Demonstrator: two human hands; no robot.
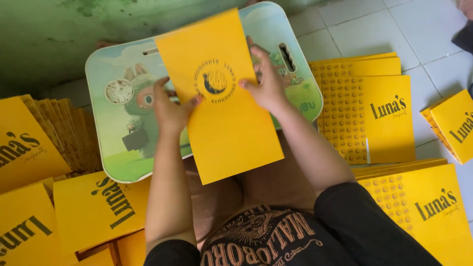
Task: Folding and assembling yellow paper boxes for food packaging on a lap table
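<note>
A flat yellow cardboard sheet [221,123] with a dark round emblem near its middle lies tilted over a small lap table [123,167] printed with a green cartoon scene. My left hand [170,111] grips the sheet's left edge, thumb on top beside the emblem. On the other side of the emblem, my right hand [266,86] pinches the sheet, fingers spread over its upper right edge. The sheet's lower end hangs past the table's near edge above my lap.
Stacks of yellow printed sheets [29,143] lie at the left and lower left [98,207]. More flat yellow box blanks [369,113] with a dotted pattern sit on the white tiled floor [374,29] at the right, with others at lower right [423,207] and far right [456,123].
</note>
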